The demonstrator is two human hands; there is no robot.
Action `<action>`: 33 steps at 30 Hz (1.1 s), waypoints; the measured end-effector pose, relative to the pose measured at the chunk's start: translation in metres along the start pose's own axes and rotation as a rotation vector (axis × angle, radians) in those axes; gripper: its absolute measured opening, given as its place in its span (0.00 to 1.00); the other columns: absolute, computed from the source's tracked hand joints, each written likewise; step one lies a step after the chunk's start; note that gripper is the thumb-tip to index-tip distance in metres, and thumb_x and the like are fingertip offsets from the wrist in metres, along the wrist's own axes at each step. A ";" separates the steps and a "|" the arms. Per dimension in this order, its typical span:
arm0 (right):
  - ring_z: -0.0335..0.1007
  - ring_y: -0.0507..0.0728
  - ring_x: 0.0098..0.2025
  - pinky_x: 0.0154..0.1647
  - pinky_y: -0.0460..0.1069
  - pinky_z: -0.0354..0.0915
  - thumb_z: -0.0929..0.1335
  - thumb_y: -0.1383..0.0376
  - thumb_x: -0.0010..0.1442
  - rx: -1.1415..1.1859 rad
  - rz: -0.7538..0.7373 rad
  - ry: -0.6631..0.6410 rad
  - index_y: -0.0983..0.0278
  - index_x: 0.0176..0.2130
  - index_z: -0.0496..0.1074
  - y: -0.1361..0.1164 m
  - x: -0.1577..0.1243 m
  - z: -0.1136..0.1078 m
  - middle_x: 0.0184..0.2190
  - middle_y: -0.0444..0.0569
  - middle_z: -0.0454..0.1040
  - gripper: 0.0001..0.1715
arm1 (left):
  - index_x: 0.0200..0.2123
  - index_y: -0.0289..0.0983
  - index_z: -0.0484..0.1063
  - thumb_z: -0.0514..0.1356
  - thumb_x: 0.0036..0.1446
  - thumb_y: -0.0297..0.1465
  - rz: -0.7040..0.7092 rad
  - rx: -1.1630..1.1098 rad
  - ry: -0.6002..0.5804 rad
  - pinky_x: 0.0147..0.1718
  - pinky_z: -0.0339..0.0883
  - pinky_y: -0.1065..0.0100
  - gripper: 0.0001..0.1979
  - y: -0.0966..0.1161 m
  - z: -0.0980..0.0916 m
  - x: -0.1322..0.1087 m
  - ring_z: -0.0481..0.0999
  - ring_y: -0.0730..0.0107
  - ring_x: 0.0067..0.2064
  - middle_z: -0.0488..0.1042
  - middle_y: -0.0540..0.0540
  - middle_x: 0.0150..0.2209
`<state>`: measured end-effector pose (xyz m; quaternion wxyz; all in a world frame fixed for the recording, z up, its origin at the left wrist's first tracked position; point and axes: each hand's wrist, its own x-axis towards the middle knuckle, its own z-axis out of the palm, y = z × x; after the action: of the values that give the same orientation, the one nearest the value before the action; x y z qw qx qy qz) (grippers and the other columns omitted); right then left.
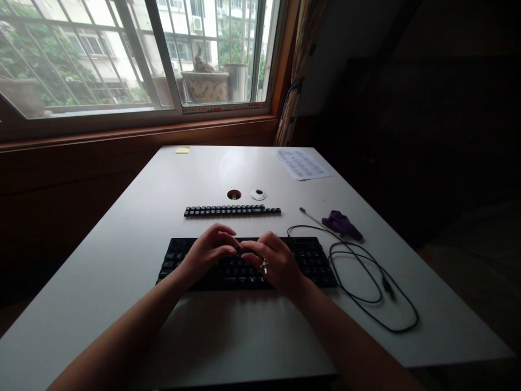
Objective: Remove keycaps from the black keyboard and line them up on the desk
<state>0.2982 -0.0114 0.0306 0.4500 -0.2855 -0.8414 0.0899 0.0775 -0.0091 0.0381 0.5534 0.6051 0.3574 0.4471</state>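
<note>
Pinching at the same small spot, both hands sit over the top middle of the black keyboard [313, 260], which lies flat on the white table [122, 260] just in front of the person. The left hand [207, 255] is curled, with its fingertips bunched close together on the keys. The right hand [277, 263] is curled too, and its fingertips meet the left ones. I cannot tell if either hand has a key in its grip. Something small and shiny shows by the right hand (a ring or a little wire tool, too small to tell).

Behind the keyboard lies a neat row of loose keys [232, 210], apart from it. So I think the step in hand is working one key free from the top row. That calls for a soft, straight pull upward, with the keyboard held down so it does not slide.

To the right lie a looped black cable [366, 271], a purple cloth [341, 224] and a thin stick [311, 216].
</note>
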 end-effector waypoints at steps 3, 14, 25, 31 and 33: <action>0.66 0.53 0.34 0.35 0.49 0.67 0.70 0.64 0.64 -0.007 -0.019 -0.022 0.61 0.51 0.74 -0.001 0.000 0.003 0.32 0.47 0.67 0.15 | 0.45 0.37 0.68 0.69 0.54 0.33 -0.015 0.011 -0.018 0.37 0.70 0.68 0.18 -0.002 0.001 0.000 0.79 0.67 0.37 0.79 0.47 0.35; 0.66 0.54 0.35 0.38 0.50 0.67 0.69 0.65 0.65 -0.064 0.013 -0.044 0.60 0.50 0.74 0.008 0.001 -0.014 0.33 0.47 0.69 0.13 | 0.44 0.38 0.70 0.55 0.67 0.38 0.091 0.356 0.050 0.42 0.70 0.65 0.11 0.004 -0.001 -0.001 0.78 0.65 0.41 0.79 0.45 0.39; 0.67 0.54 0.30 0.37 0.49 0.64 0.69 0.61 0.64 -0.351 0.264 -0.157 0.62 0.46 0.77 0.100 0.016 -0.079 0.30 0.47 0.72 0.12 | 0.39 0.39 0.72 0.56 0.65 0.31 0.238 1.109 0.192 0.43 0.67 0.61 0.06 -0.012 -0.028 0.008 0.75 0.60 0.43 0.77 0.45 0.40; 0.72 0.55 0.33 0.38 0.48 0.64 0.69 0.60 0.61 -0.387 0.383 -0.372 0.61 0.42 0.79 0.165 0.018 -0.088 0.36 0.48 0.79 0.12 | 0.38 0.39 0.72 0.55 0.65 0.32 0.180 1.180 0.157 0.42 0.67 0.61 0.06 -0.020 -0.029 0.009 0.75 0.60 0.42 0.77 0.46 0.39; 0.73 0.56 0.34 0.36 0.48 0.64 0.69 0.59 0.60 -0.418 0.447 -0.458 0.61 0.42 0.80 0.180 0.021 -0.089 0.34 0.48 0.79 0.13 | 0.38 0.39 0.72 0.55 0.65 0.33 0.164 1.189 0.144 0.42 0.67 0.61 0.07 -0.022 -0.029 0.009 0.75 0.60 0.42 0.77 0.46 0.39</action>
<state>0.4328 0.1388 0.0230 0.1515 -0.5201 -0.8373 0.0736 0.0552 0.0120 0.0176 0.0587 0.8045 0.5348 0.2517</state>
